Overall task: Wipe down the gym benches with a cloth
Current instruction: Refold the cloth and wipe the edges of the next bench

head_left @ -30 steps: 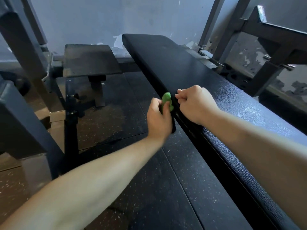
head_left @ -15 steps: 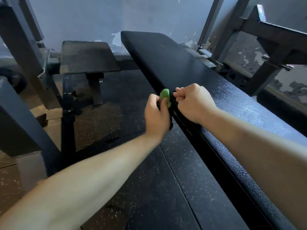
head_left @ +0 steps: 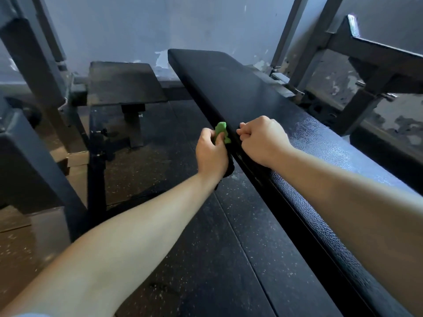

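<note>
View: head
Cloth: green and bunched, against the left side edge of the bench. Probably soft and light; best held wadded.
Left hand: fingers curled round cloth.
Right hand: fingers curled, apparently holding nothing, resting on bench top.
Surface: black grained padding.
Room: speckled floor, peeling wall, steel frame.

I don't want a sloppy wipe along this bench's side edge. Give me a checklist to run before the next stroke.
1. Cloth gripped: ok, left hand holds the green cloth.
2. Cloth on the bench pad side edge: ok, it appears to touch.
3. Right hand off that edge: ok, fisted on the pad top.
4. Edge ahead unobstructed: ok.
5. Cloth damp: cannot tell.
</note>
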A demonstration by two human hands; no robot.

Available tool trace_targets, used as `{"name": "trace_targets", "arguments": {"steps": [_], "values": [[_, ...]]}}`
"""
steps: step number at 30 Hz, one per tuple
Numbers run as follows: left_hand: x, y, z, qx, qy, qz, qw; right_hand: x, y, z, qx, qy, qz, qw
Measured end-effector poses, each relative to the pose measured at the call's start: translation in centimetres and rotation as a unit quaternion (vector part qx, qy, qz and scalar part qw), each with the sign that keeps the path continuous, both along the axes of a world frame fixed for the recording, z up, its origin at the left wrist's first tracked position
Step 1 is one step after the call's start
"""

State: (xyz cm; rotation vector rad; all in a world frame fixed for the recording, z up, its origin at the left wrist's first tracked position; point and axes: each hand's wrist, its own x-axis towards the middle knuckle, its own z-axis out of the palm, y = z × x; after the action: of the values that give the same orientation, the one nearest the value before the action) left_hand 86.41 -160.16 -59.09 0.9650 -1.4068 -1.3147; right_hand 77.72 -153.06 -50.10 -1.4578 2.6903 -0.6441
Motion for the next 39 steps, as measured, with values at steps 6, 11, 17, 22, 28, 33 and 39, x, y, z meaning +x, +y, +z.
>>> {"name": "trace_targets", "arguments": {"steps": [6, 11, 17, 22, 28, 33, 39], "values": [[1.5, 1.5, 0.6, 0.027, 0.003, -0.027, 0.999, 0.9, 1.5, 1.3, 0.001, -0.032, 0.012, 0.999], [1.3, 2.2, 1.2, 0.036, -0.006, -0.012, 0.999, 2.6, 7.3, 1.4, -0.002, -0.005, -0.004, 1.000], [1.8, 6.3, -2.3, -0.034, -0.028, -0.034, 0.998, 3.1, 10.5, -0.7, -0.016, -0.004, -0.003, 1.000], [1.1, 4.0, -0.1, -0.006, -0.024, -0.006, 1.000, 3.2, 10.1, -1.3, -0.026, -0.007, -0.023, 0.999], [0.8, 3.9, 0.8, 0.037, 0.013, 0.032, 0.999, 3.5, 10.2, -0.9, -0.008, 0.002, -0.027, 1.000], [2.0, 8.4, -0.3, -0.009, 0.010, -0.034, 0.999, 3.8, 10.1, -0.7, 0.006, 0.028, -0.038, 0.999], [1.4, 6.2, 1.5, 0.029, -0.006, -0.020, 0.999, 4.1, 10.1, -0.3, 0.012, 0.029, -0.045, 0.998]]}}
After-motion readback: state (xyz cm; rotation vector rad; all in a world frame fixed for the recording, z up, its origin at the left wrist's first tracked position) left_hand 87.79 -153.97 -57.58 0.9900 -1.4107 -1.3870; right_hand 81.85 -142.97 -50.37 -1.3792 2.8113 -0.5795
